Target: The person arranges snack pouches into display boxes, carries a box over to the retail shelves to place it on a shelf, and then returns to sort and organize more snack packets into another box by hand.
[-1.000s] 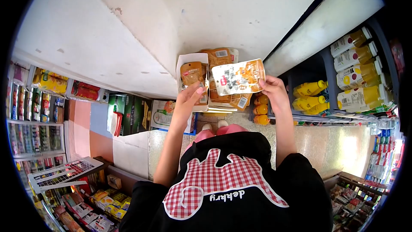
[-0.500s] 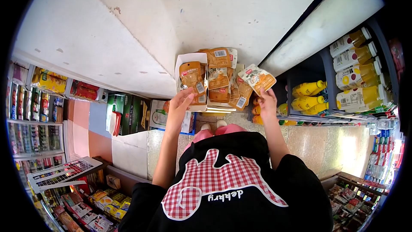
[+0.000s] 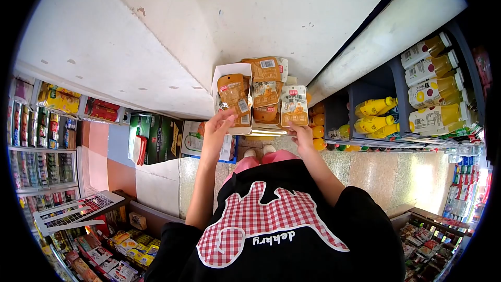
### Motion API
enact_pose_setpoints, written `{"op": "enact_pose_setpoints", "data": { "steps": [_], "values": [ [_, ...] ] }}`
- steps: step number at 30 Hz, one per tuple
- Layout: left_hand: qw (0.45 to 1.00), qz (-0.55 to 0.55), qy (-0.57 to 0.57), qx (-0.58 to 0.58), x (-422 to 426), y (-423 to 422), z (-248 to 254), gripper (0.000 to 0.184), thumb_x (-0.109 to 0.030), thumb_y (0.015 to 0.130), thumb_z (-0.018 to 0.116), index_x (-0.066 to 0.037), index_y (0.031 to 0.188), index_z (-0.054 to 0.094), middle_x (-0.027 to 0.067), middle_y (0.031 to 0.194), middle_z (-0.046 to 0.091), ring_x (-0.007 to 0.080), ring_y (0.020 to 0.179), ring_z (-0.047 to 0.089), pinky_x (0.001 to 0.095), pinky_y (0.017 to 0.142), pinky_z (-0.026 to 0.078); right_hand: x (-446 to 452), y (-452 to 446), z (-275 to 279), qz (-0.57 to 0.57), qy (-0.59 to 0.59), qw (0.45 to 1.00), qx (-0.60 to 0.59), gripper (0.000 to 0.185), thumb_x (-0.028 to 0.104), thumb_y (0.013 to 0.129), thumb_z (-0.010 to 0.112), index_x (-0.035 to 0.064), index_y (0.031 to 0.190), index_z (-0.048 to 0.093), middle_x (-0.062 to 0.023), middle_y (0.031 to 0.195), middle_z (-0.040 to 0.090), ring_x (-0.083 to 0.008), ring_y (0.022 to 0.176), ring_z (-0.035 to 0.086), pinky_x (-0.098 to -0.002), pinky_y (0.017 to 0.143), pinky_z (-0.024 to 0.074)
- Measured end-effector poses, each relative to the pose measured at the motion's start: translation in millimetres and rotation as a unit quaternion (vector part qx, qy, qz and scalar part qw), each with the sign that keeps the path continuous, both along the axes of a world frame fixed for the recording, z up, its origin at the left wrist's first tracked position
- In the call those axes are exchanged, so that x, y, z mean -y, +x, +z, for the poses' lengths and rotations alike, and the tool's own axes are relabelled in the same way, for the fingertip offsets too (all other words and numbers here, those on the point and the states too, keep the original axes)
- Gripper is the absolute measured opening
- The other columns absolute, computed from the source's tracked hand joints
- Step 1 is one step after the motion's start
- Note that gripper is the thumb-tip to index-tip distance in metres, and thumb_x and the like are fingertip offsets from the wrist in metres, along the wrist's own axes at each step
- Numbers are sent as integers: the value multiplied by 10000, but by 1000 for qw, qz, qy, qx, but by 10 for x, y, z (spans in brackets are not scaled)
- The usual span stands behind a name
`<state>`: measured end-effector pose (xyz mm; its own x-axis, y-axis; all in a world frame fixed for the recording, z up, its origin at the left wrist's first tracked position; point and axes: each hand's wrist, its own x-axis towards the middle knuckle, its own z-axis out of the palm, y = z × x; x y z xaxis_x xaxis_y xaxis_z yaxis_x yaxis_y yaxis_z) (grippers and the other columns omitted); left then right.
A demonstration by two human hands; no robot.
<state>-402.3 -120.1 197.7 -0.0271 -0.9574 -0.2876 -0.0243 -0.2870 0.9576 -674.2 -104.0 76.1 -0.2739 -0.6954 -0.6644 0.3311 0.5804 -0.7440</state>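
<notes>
An open white cardboard box (image 3: 217,81) stands against the wall, with orange-brown snack packets (image 3: 232,90) in its left part. My left hand (image 3: 218,128) is closed on the box's near left edge, fingertips beside the packets. More packets lie in a pile in the middle, some with barcodes up. At the right side of the pile, a white-and-orange snack packet (image 3: 294,105) faces up. My right hand (image 3: 302,138) pinches its near edge; part of the grip is hidden.
Shelves at right hold yellow bottles (image 3: 374,125) and juice bottles with white labels (image 3: 429,94). Green cartons (image 3: 151,138) stand on the left. A white wire rack (image 3: 78,211) and packaged goods (image 3: 130,245) are at lower left.
My right hand has moved left with the snack packet, from beyond the pile's right side onto it. The packet is now upright in line with the others. My left hand stays at the box.
</notes>
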Motion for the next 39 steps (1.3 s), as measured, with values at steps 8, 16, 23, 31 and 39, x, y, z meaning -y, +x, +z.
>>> {"op": "enact_pose_setpoints", "data": {
  "steps": [8, 16, 23, 31, 39],
  "values": [
    [1000, -22, -2, 7, -35, -40, -88, 309, -160, 953, 613, 18, 1205, 637, 54, 1013, 702, 87, 859, 573, 233, 815, 450, 60, -3, 97, 126, 19, 992, -18, 299, 347, 872, 710, 69, 983, 698, -26, 815, 718, -46, 577, 519, -204, 495, 350],
    [1000, -31, 1, 0, -36, -26, -103, 334, -206, 958, 601, -7, 1225, 634, 53, 1034, 704, 88, 877, 571, 237, 790, 435, 2, -209, 288, 170, 12, 985, 2, 350, 376, 893, 673, 29, 926, 705, -50, 711, 683, -57, 481, 491, -198, 452, 350],
    [1000, -13, 3, -19, -29, -47, -85, 311, -158, 959, 607, 38, 1199, 634, 74, 994, 705, 98, 875, 587, 239, 820, 455, 250, -469, 100, -10, -142, 981, -130, 563, 433, 957, 570, 15, 1326, 492, -110, 1257, 560, -161, 1098, 491, -294, 915, 373],
    [999, -36, -4, 14, -38, -13, -178, 335, -238, 964, 591, -32, 1223, 639, 47, 1052, 704, 91, 888, 576, 244, 782, 434, 642, -201, 4, 21, -183, 983, -22, 776, 520, 996, 471, 27, 1525, 189, -133, 1496, 387, -222, 1347, 390, -333, 1113, 286],
    [998, -6, -19, 53, -60, 2, -282, 297, -156, 941, 622, 13, 1184, 646, 87, 983, 715, 109, 896, 612, 256, 789, 477, 637, -289, 43, 52, -171, 977, 115, 713, 563, 990, 446, 65, 1489, 342, -103, 1465, 456, -217, 1336, 430, -341, 1107, 318]
  ]
}}
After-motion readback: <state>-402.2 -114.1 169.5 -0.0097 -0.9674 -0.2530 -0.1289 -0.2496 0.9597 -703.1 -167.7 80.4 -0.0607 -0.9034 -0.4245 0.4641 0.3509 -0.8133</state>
